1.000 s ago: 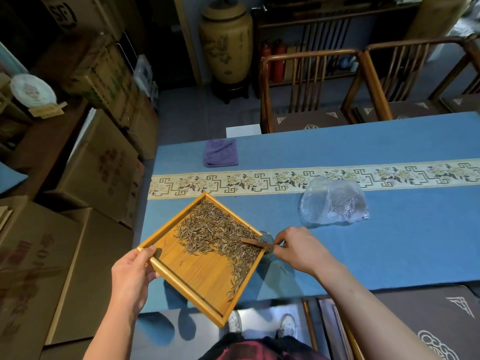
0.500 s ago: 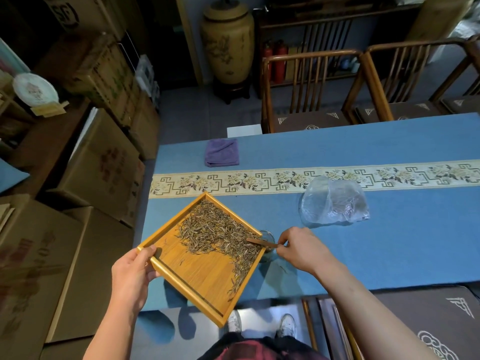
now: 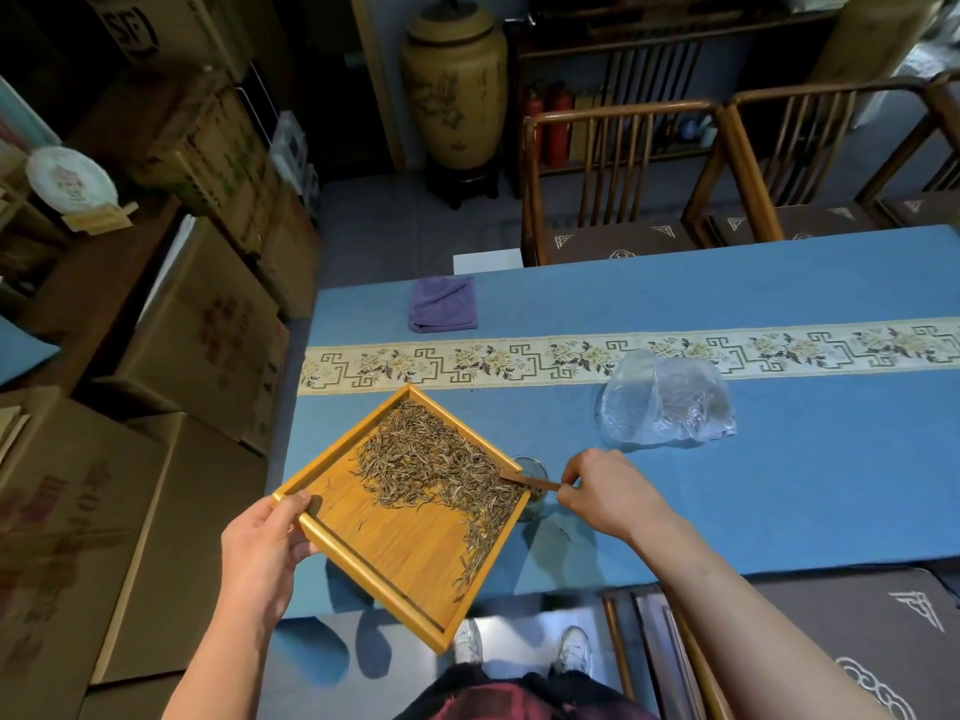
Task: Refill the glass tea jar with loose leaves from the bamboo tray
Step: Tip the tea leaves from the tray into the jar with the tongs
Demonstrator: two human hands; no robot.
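While the left hand (image 3: 265, 543) is gripping a corner of the bamboo tray (image 3: 395, 558), the right hand (image 3: 605, 491) is pinching a small wooden scoop (image 3: 530, 480) over the leaves (image 3: 441, 465). Just right of the tray, the glass jar (image 3: 532, 488) is peeking out.

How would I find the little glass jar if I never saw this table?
Look at the blue table, then the bamboo tray of tea leaves held above its near-left end. The glass jar peeks out by the tray's right corner, clear and round, unlike the crumpled plastic bag.
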